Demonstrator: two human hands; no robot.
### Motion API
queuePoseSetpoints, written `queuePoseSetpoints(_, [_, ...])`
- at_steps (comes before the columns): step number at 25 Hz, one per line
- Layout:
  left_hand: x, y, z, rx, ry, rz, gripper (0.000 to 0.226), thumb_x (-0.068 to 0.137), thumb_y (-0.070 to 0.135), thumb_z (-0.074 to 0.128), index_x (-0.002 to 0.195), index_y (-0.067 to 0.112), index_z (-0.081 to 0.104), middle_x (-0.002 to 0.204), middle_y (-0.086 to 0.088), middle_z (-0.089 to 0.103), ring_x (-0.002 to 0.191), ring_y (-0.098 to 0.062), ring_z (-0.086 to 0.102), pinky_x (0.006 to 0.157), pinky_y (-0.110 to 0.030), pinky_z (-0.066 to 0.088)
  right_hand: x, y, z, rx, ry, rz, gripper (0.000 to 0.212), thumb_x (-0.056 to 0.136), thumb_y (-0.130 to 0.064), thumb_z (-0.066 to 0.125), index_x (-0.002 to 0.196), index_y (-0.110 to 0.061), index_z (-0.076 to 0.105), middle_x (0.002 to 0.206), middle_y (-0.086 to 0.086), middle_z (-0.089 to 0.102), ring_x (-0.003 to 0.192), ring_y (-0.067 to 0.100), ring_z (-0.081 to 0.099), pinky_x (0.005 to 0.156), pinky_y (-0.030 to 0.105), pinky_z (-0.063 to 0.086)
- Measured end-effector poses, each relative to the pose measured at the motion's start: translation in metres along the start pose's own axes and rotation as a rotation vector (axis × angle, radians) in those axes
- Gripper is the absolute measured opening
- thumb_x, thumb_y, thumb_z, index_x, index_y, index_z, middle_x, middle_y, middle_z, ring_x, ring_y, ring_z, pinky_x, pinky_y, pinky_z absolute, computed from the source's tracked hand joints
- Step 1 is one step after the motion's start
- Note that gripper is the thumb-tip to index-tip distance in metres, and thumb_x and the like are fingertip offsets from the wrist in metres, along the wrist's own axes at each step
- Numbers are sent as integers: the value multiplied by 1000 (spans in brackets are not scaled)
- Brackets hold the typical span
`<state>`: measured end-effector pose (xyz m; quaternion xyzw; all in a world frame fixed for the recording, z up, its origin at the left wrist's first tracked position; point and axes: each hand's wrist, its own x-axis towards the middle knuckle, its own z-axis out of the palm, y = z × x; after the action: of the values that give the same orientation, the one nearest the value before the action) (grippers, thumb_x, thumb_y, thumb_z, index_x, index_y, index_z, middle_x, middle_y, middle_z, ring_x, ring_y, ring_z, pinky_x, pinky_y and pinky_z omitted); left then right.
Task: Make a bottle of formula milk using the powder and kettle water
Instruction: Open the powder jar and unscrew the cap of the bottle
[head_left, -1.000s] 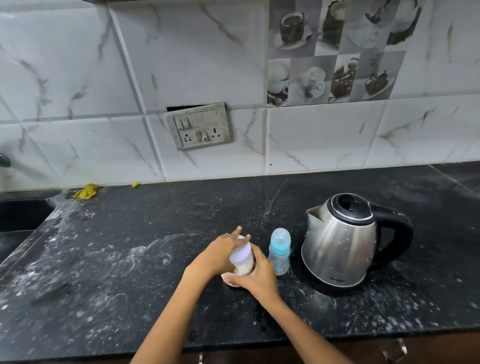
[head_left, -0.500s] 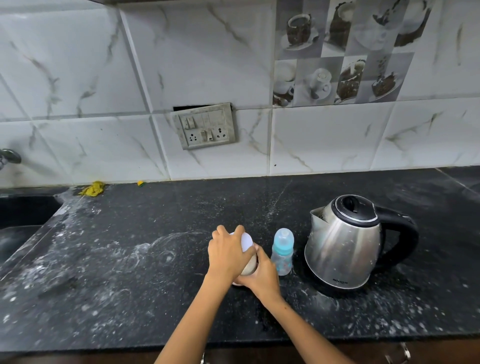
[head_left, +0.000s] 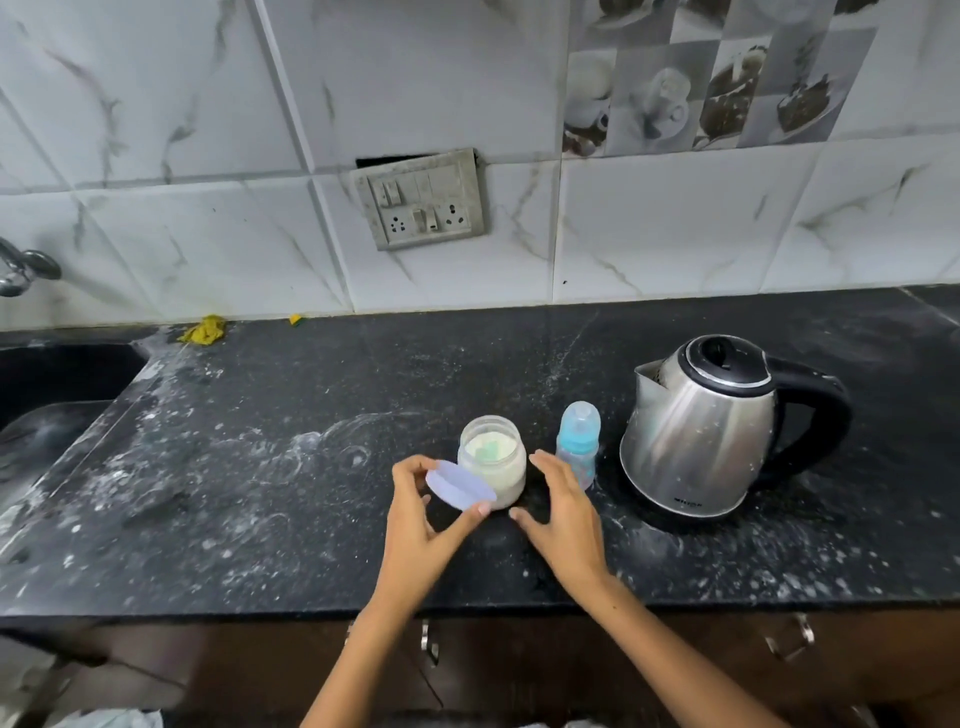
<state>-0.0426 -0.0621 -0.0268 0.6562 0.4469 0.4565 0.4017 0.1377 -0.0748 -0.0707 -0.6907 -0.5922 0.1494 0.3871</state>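
With the lid (head_left: 460, 488) pinched in the left hand (head_left: 421, 525), the open powder jar (head_left: 492, 462) stands upright at about eleven o'clock of the empty, loosely spread right hand (head_left: 563, 514) (the nearer one), the capped bottle (head_left: 577, 447) just beyond at one o'clock.

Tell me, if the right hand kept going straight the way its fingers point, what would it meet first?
Probably the baby bottle. The right hand is open, fingers aimed up and away from the person, with fingertips just short of the bottle's base. The powder jar sits slightly left of that line; depth is unclear.
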Motion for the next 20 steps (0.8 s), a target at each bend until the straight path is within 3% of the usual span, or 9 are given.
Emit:
queuePoseSetpoints(2, [-22,-26,1,91,-22,-79,58,67,51,77,107,36,38,118,12,52,122,-12,50,97,-38,46,-9,12,-7,13,73,-11,46,76,-17,79,120,-15,63,136,-2,55,119,18,57,92,41,54])
queuePoseSetpoints(4, [-36,-52,4,239,-32,-78,55,68,56,74,104,39,36,121,19,50,135,-9,36,110,-46,31,-14,22,-12,26,129,-7,34,77,-14,78,109,-14,68,128,-1,60,111,18,62,83,43,56])
queuePoseSetpoints(7, [-42,-72,10,453,-75,-39,57,71,64,65,108,32,36,128,13,52,143,-12,24,119,-46,-8,-16,30,-21,20,210,-8,32,77,-11,78,107,-11,67,123,2,61,109,19,62,83,44,56])
queuePoseSetpoints(10, [-42,-70,11,606,-94,-3,72,73,71,54,125,24,39,146,3,40,147,-16,13,111,-33,-27,-14,32,-24,55,257,30,45,80,-12,76,120,-8,56,131,9,51,119,24,54,92,42,52])
queuePoseSetpoints(12, [-41,-56,14,592,-57,24,73,78,68,50,133,21,39,150,2,34,146,-17,18,116,-36,-19,-7,31,-21,93,262,75,59,82,-17,75,130,-6,43,137,14,44,124,27,50,97,39,49])
queuePoseSetpoints(14, [-36,-35,20,503,21,103,63,85,57,50,133,18,41,144,2,41,136,-13,34,119,-40,9,5,32,-17,141,225,159,73,82,-22,75,138,-4,32,142,17,40,128,28,46,99,37,44])
queuePoseSetpoints(16, [-29,-13,29,413,91,194,54,89,48,52,131,15,45,132,6,48,121,-4,41,110,-29,27,20,35,-12,208,181,234,83,78,-23,79,141,-1,29,142,18,42,129,28,46,100,35,42])
queuePoseSetpoints(18, [-21,5,39,346,90,226,50,90,46,51,130,16,46,125,11,48,115,0,42,102,-20,31,34,39,-10,277,145,270,78,76,-20,81,137,-1,35,135,17,51,122,29,51,94,33,43])
queuePoseSetpoints(20, [-14,15,48,296,52,199,49,90,49,47,129,19,47,124,14,48,114,-2,43,99,-20,35,44,44,-11,282,135,288,65,77,-17,79,128,-1,43,125,17,58,116,32,56,91,36,46])
